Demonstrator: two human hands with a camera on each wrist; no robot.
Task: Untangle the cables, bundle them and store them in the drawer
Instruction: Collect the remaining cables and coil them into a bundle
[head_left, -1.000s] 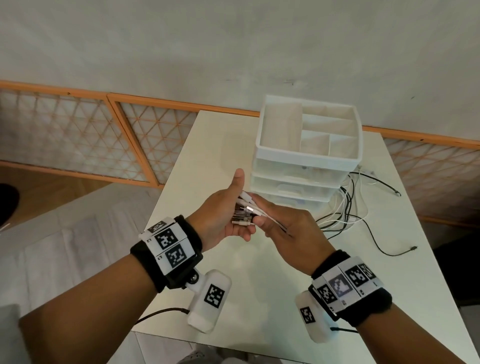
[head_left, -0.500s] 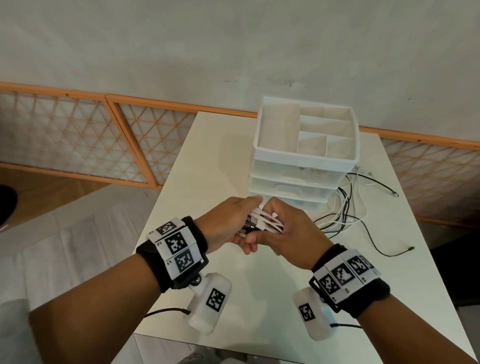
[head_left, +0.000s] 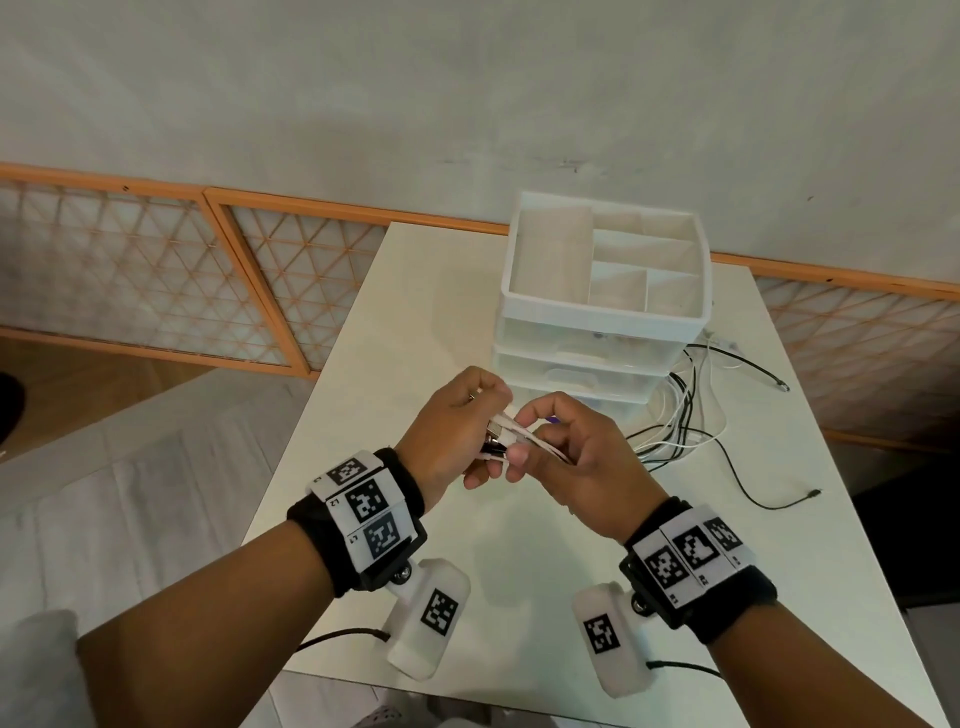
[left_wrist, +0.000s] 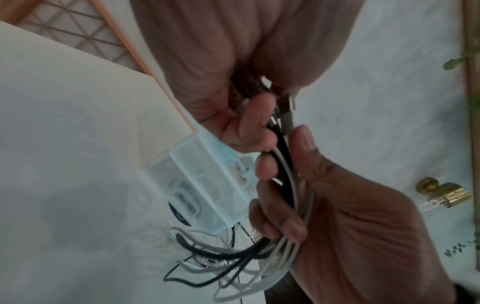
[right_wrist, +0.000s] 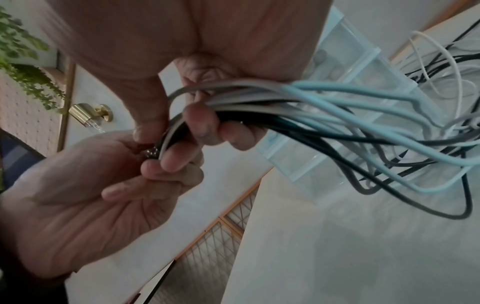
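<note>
Both hands meet above the white table (head_left: 363, 364), in front of the drawer unit (head_left: 597, 358). My left hand (head_left: 457, 431) grips the plug ends of several white and black cables (head_left: 519, 441). My right hand (head_left: 576, 457) holds the same cable bunch (right_wrist: 259, 102) just behind the plugs, fingers curled round it. In the left wrist view the cables (left_wrist: 288, 179) run between both hands, plugs (left_wrist: 285, 107) at the top. The loose lengths (head_left: 685, 415) trail right onto the table beside the drawers. All drawers look closed.
The drawer unit carries an open divided tray (head_left: 608, 260) on top. A thin black cable end (head_left: 810, 493) lies at the table's right. An orange-framed lattice screen (head_left: 182, 280) runs along the wall behind. The table's near edge (head_left: 467, 696) is below my wrists.
The left thumb, raised a second ago, has closed onto the plugs. Both hands have drawn together on the cable ends and shifted slightly toward the drawer unit.
</note>
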